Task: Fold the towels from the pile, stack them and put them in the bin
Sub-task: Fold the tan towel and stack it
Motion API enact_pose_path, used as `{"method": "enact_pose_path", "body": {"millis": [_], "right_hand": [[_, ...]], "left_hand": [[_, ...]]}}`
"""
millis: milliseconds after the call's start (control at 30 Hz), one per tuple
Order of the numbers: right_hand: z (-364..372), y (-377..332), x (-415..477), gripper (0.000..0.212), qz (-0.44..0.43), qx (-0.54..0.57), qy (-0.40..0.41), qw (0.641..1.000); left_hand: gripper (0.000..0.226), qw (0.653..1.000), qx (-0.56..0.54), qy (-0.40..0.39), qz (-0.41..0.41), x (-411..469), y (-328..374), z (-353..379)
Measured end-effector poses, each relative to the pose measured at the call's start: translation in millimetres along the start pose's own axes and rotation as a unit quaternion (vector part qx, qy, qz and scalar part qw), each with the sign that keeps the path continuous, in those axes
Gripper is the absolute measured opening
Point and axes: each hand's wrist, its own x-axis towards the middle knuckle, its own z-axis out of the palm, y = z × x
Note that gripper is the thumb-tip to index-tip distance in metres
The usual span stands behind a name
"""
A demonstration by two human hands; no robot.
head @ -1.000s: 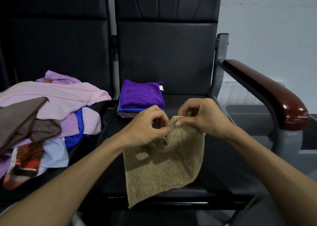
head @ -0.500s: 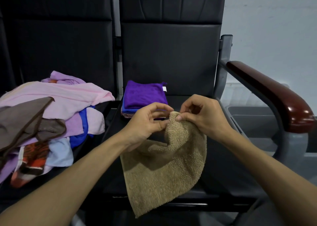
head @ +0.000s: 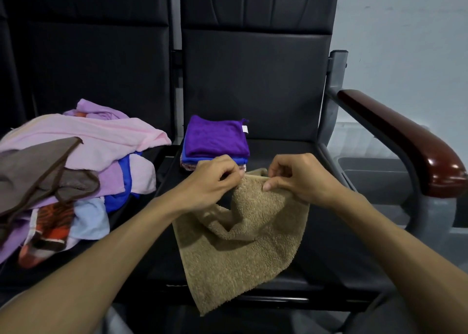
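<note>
Tan towel [head: 243, 247]: thick and loopy terry, it was held up by its top edge over the front of the black seat [head: 329, 232]. Its upper left sagged into a deep fold and its bottom corner hung past the seat's front edge.
Left hand [head: 211, 181]: curled in tight, it pinched the top edge at its left end.
Right hand [head: 304, 177]: thumb and fingers [head: 268, 187] were closed in a pinch on that same edge, just beside the left hand.
Folded stack [head: 215, 141]: purple on top with blue beneath, it sat square at the back of the seat, right behind the hands.
Pile [head: 83, 161]: loose towels in pink, lilac, blue and brown were heaped on the neighbouring seat to the left.
Armrest [head: 405, 143]: dark reddish-brown, it stood off to the right, well apart from the towel.
</note>
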Motion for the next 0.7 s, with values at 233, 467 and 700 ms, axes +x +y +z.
{"method": "enact_pose_path", "body": {"millis": [233, 467, 700], "right_hand": [[-0.3, 19.3, -0.7, 0.023, 0.023, 0.003, -0.134, 0.991], [-1.7, 53.8, -5.5, 0.011, 0.067, -0.056, -0.143, 0.986], [2.4, 73.6, -8.7, 0.024, 0.145, -0.118, -0.148, 0.971]], "left_hand": [[0.046, 0.982, 0.154, 0.023, 0.110, -1.6, -18.2, -12.6], [0.026, 0.982, 0.116, -0.148, -0.019, -9.4, -28.4, -24.4], [0.010, 0.971, 0.151, -0.162, -0.091, -10.0, -53.2, -28.6]]}}
